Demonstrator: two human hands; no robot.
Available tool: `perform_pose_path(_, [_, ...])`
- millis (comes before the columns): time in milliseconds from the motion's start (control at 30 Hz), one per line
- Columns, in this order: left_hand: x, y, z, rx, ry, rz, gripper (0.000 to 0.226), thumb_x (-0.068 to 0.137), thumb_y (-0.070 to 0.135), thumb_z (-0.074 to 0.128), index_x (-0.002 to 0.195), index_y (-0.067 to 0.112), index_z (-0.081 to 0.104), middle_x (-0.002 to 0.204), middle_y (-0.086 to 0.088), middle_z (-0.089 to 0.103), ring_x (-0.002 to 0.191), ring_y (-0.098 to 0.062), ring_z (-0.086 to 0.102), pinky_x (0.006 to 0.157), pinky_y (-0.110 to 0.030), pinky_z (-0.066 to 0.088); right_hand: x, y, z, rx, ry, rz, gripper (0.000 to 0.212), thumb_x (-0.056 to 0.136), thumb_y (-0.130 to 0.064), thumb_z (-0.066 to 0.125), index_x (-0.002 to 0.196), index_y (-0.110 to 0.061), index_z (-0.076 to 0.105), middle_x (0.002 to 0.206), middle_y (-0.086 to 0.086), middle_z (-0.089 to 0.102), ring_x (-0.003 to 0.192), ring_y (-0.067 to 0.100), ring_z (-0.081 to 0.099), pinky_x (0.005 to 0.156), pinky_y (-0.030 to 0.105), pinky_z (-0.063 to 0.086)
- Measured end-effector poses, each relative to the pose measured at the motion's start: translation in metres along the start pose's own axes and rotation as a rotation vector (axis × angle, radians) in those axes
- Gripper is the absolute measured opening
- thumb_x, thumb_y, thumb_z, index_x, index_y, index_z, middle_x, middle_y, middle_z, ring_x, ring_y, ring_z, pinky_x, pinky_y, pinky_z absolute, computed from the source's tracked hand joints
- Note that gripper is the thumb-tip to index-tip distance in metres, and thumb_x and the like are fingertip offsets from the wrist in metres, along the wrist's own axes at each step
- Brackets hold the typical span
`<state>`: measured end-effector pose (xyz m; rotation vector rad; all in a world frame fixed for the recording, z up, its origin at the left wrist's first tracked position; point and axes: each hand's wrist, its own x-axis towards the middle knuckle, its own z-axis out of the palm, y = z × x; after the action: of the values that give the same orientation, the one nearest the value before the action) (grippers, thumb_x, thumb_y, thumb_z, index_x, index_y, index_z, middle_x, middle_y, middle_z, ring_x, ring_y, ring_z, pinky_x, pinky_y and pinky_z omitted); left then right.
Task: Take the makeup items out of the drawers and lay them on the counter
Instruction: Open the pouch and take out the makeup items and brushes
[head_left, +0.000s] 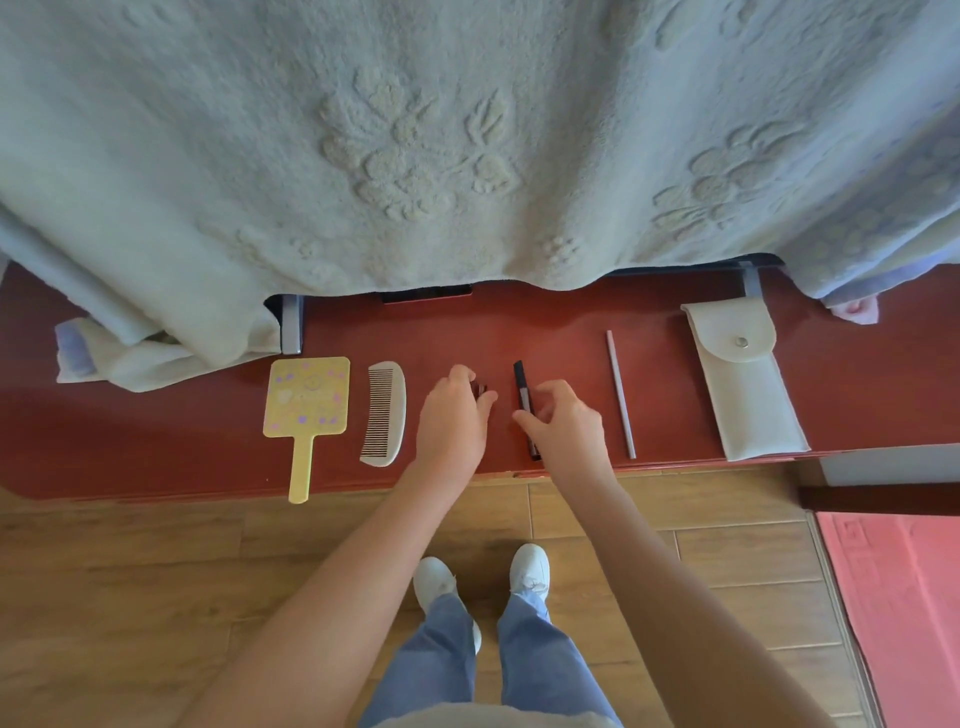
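On the red-brown counter (571, 322) lie a yellow hand mirror (305, 400), a white comb (384, 413), a thin pale stick (621, 395) and a cream snap pouch (740, 384). My left hand (454, 415) curls around a small dark item (479, 388) in the middle, mostly hidden by the fingers. My right hand (563, 426) touches a long dark tube (523, 392) lying lengthwise on the counter, thumb and fingers at its near half. No drawer shows in this view.
A pale embossed blanket (441, 145) drapes over the back of the counter, hiding what is behind it. The mirror's handle overhangs the front edge. Wooden floor (156, 571), my white shoes and a pink mat (909, 597) lie below.
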<state>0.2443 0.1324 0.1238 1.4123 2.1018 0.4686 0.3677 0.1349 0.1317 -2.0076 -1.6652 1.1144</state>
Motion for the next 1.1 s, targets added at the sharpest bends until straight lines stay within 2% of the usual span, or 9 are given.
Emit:
perform_pose_path(100, [0.007, 0.0, 0.002, 0.077, 0.043, 0.033, 0.029, 0.09, 0.027, 0.061, 0.111, 0.007, 0.052, 0.104, -0.012, 0.065, 0.095, -0.029, 0.061, 0.07, -0.03, 0.044, 0.006, -0.004, 0.008, -0.037, 0.005, 0.03, 0.024, 0.088, -0.027, 0.063, 0.103, -0.011, 0.054, 0.091, 0.003, 0.063, 0.072, 0.014, 0.056, 0.055, 0.019, 0.04])
perform_pose_path(267, [0.015, -0.006, 0.006, 0.19, 0.064, 0.07, 0.033, 0.088, 0.03, 0.063, 0.108, 0.006, 0.052, 0.103, -0.014, 0.064, 0.095, -0.031, 0.06, 0.076, -0.037, 0.05, 0.012, -0.011, 0.014, -0.104, 0.002, 0.052, 0.023, 0.089, -0.027, 0.062, 0.101, -0.011, 0.051, 0.089, 0.004, 0.058, 0.071, 0.015, 0.054, 0.057, 0.022, 0.039])
perform_pose_path(467, [0.019, -0.005, 0.002, 0.269, 0.133, 0.114, 0.039, 0.091, 0.041, 0.054, 0.108, 0.005, 0.054, 0.101, -0.013, 0.063, 0.092, -0.027, 0.059, 0.073, -0.034, 0.049, 0.012, -0.01, 0.013, -0.113, -0.001, 0.049, 0.027, 0.089, -0.03, 0.061, 0.105, -0.009, 0.051, 0.092, 0.004, 0.057, 0.071, 0.014, 0.052, 0.055, 0.019, 0.037])
perform_pose_path(600, [0.024, 0.005, -0.008, 0.281, 0.204, 0.177, 0.036, 0.096, 0.035, 0.047, 0.11, 0.004, 0.056, 0.1, -0.013, 0.063, 0.093, -0.028, 0.057, 0.072, -0.034, 0.048, 0.009, -0.001, -0.002, -0.075, 0.056, 0.012, 0.025, 0.09, -0.032, 0.059, 0.1, -0.01, 0.055, 0.088, 0.002, 0.059, 0.069, 0.014, 0.053, 0.056, 0.021, 0.04])
perform_pose_path(667, [0.026, 0.012, -0.009, 0.239, 0.207, 0.235, 0.03, 0.095, 0.03, 0.049, 0.108, 0.005, 0.056, 0.098, -0.011, 0.063, 0.093, -0.027, 0.056, 0.068, -0.03, 0.044, 0.009, 0.006, -0.014, -0.09, 0.094, 0.0, 0.021, 0.091, -0.03, 0.056, 0.099, -0.01, 0.056, 0.086, 0.001, 0.058, 0.07, 0.014, 0.052, 0.056, 0.021, 0.037])
perform_pose_path(733, [0.026, 0.023, -0.005, 0.153, 0.16, 0.291, 0.024, 0.094, 0.027, 0.051, 0.106, 0.007, 0.057, 0.094, -0.008, 0.062, 0.09, -0.025, 0.056, 0.066, -0.03, 0.042, 0.009, 0.016, -0.027, -0.104, 0.131, 0.014, 0.019, 0.091, -0.028, 0.055, 0.1, -0.011, 0.056, 0.087, 0.001, 0.057, 0.071, 0.014, 0.051, 0.055, 0.02, 0.035])
perform_pose_path(833, [0.024, 0.04, 0.008, 0.011, 0.044, 0.325, 0.019, 0.094, 0.025, 0.053, 0.103, 0.009, 0.058, 0.09, -0.004, 0.062, 0.084, -0.02, 0.057, 0.069, -0.035, 0.049, 0.009, 0.032, -0.043, -0.123, 0.184, 0.054, 0.018, 0.092, -0.028, 0.054, 0.1, -0.012, 0.054, 0.095, 0.004, 0.059, 0.079, 0.02, 0.057, 0.066, 0.028, 0.043])
perform_pose_path(967, [0.019, 0.061, 0.031, -0.048, -0.072, 0.338, 0.019, 0.093, 0.026, 0.055, 0.1, 0.009, 0.06, 0.088, -0.002, 0.062, 0.08, -0.017, 0.058, 0.071, -0.033, 0.049, 0.008, 0.049, -0.054, -0.174, 0.209, 0.096, 0.022, 0.091, -0.028, 0.055, 0.106, -0.012, 0.052, 0.103, 0.007, 0.056, 0.085, 0.028, 0.06, 0.069, 0.032, 0.043])
perform_pose_path(1100, [0.018, 0.077, 0.048, -0.098, -0.177, 0.265, 0.019, 0.093, 0.028, 0.056, 0.099, 0.011, 0.061, 0.084, 0.0, 0.06, 0.078, -0.015, 0.057, 0.065, -0.028, 0.045, 0.009, 0.06, -0.056, -0.202, 0.182, 0.107, 0.021, 0.09, -0.023, 0.058, 0.107, -0.012, 0.052, 0.103, 0.007, 0.058, 0.085, 0.027, 0.06, 0.067, 0.029, 0.039])
